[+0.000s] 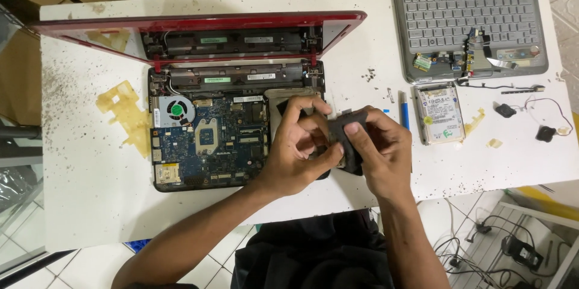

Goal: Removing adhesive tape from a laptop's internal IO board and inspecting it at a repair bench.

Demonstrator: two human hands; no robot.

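Left hand: the left hand (297, 144) reached in from the lower left, forearm slanting up across the desk edge, fingers curled and pinching the near edge of a black part (350, 138).
Right hand: the right hand (377, 150) came up from below, wrist bent, thumb and fingers clamped over the same black part from the right side.
Hands together: both hands met and closed on the black part, touching each other around it.
Black part: a small dark flat piece, held just above the right end of the opened laptop base (235, 126); its exact kind could not be told.
Laptops: two — a red one with its lid (199, 23) tilted back and the blue circuit board (211, 144) bared, and a grey one (470, 23) at the far right of the desk.
Fans: one round fan (175, 110) on the board's left.
Drives: one hard drive (440, 113) below the grey laptop.
Desk: white desk (90, 192), speckled, with yellowish tape patches (123, 114) on the left.
Small things: loose screws (369, 74), a blue pen-like tool (404, 111), and two small black speakers (505, 110) on thin wires at the right.
In the way: the hands hid most of the black part and the base's right corner.
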